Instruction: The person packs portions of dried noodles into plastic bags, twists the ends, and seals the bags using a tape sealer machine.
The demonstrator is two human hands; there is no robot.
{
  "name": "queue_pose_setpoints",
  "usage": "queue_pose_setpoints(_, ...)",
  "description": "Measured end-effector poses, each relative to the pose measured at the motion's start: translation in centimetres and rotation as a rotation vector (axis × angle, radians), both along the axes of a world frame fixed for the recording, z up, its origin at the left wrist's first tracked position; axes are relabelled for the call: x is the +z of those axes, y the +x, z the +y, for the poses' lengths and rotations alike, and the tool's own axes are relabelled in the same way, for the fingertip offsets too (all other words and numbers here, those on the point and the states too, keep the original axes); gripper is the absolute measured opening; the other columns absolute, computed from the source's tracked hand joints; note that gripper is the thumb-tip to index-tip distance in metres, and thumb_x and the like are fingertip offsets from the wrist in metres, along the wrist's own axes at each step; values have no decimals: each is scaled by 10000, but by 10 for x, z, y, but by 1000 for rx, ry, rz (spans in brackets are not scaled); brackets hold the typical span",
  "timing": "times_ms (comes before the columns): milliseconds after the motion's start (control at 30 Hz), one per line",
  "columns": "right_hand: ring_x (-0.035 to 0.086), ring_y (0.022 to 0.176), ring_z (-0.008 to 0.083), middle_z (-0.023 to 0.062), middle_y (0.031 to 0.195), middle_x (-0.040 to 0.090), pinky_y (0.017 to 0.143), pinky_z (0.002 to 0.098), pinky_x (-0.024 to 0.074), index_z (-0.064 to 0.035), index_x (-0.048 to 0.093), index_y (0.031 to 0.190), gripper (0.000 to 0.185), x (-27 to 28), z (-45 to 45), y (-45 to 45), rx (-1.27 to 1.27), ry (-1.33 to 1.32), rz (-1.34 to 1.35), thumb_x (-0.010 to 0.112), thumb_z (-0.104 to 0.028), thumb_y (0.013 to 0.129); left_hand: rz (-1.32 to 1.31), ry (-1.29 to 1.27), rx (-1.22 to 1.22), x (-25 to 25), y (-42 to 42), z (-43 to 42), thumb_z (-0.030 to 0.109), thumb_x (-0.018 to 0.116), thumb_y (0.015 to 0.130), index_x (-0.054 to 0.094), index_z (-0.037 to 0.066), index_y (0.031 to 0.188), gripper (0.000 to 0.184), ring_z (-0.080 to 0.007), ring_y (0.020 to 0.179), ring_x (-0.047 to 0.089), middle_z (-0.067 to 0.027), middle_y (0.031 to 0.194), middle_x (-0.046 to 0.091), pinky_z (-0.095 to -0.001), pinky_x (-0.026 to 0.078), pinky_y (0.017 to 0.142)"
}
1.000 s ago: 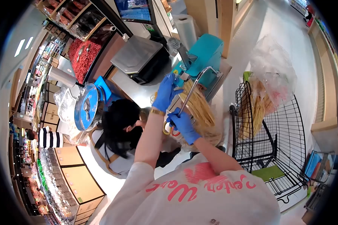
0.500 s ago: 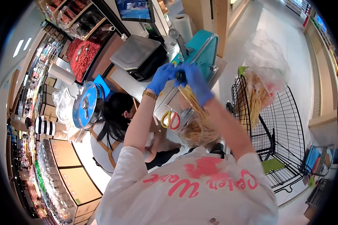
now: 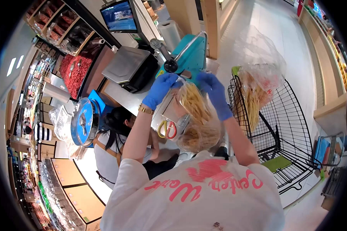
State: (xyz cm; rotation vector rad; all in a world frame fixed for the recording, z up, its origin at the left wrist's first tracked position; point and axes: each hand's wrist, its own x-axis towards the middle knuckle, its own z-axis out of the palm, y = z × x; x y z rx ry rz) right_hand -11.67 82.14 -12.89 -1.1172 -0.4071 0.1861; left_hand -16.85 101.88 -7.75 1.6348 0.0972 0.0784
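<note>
Gloved in blue, my left hand (image 3: 160, 90) pinches the upper end of a clear plastic bag (image 3: 194, 101) filled with long pale yellow sticks. My right hand (image 3: 216, 94), also in a blue glove, is at the other side of the bag's top; what its fingers hold, if anything, is hard to make out. Just beyond both hands stands a teal machine (image 3: 189, 52) with a metal lever ending in a black knob (image 3: 170, 66). Scissors (image 3: 167, 129) with yellow and red handles lie left of the bag. The bag's lower part bulges near my shirt.
A flat-topped scale (image 3: 127, 64) stands at the back left below a screen (image 3: 118, 16). On the left a person (image 3: 112, 148) crouches near a round blue pan (image 3: 83, 121). A black wire cart (image 3: 285, 131) with another bag of sticks (image 3: 252, 102) is at the right.
The machine's lever has swung up and away. My right hand has left the black knob and moved right, beside the bag's top. My left hand is now at the bag.
</note>
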Motion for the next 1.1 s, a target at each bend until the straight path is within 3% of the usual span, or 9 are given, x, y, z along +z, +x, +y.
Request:
queue_pose_setpoints(67, 607, 864, 214, 103, 979, 625, 784, 312, 481, -21, 594, 999, 219, -1, -5, -13, -20, -3, -83, 606, -151, 823, 11, -39, -150, 11, -3, -20, 261, 524, 906, 568, -41, 1020, 326, -122, 863, 591, -46, 934, 608, -241, 473, 792)
queue_pose_setpoints(133, 593, 916, 251, 114, 1003, 610, 807, 328, 467, -50, 567, 1089, 310, 9, -13, -23, -206, -473, -527, 629, -158, 806, 29, -88, -217, 18, -4, -42, 218, 536, 899, 571, -35, 1017, 281, -118, 846, 585, -52, 933, 608, -244, 469, 770)
queue_pose_setpoints(200, 594, 907, 264, 135, 959, 610, 780, 339, 466, -68, 564, 1095, 306, 15, -20, -19, -236, -492, -455, 624, -171, 813, -50, 205, -300, 42, -1, -61, 153, 543, 886, 569, -25, 1029, 230, -112, 815, 572, -47, 924, 607, -246, 460, 746)
queue_pose_setpoints(267, 598, 810, 258, 130, 886, 613, 723, 315, 465, -53, 583, 1042, 251, 36, -44, -12, -359, -587, -594, 617, -158, 817, -240, 142, -215, 62, -6, -82, 118, 537, 871, 571, -8, 1048, 220, -109, 801, 556, -30, 894, 604, -243, 449, 745)
queue_pose_setpoints(400, 560, 646, 143, 23, 832, 628, 623, 257, 451, -42, 610, 946, 200, 108, -129, 13, -451, -148, -461, 489, -197, 913, -467, 28, -172, 90, 3, -103, 172, 536, 852, 448, -33, 1207, 419, -169, 1034, 520, -108, 1167, 530, -296, 391, 909)
queue_pose_setpoints(500, 568, 771, 81, 22, 901, 627, 706, 230, 445, -39, 612, 948, 296, 146, -218, 8, -774, -377, -488, 402, -248, 950, -456, -39, -253, 67, 4, -102, 167, 527, 868, 429, -37, 1222, 420, -179, 1053, 513, -121, 1211, 506, -300, 385, 917)
queue_pose_setpoints(633, 547, 815, 57, 13, 915, 627, 752, 219, 417, -55, 621, 949, 304, 160, -294, 14, -888, -305, -660, 389, -251, 947, -299, 16, -272, 21, 0, -104, 159, 518, 883, 434, -34, 1220, 398, -179, 1050, 517, -128, 1208, 509, -299, 387, 914)
queue_pose_setpoints(767, 543, 802, 97, 2, 820, 621, 775, 241, 409, -51, 641, 882, 301, 113, -326, 45, -1102, -652, -340, 403, -228, 935, -111, -21, -225, -22, 1, -108, 156, 496, 894, 448, -25, 1211, 368, -164, 1017, 522, -105, 1138, 542, -280, 388, 898)
queue_pose_setpoints(1100, 547, 732, 156, 73, 807, 619, 692, 286, 438, -9, 594, 877, 274, -162, -418, 163, -925, -643, 118, 432, -225, 925, 243, 37, -220, -79, 24, -167, 21, 469, 878, 449, 44, 1203, 327, -129, 1000, 502, -32, 1109, 501, -249, 386, 876)
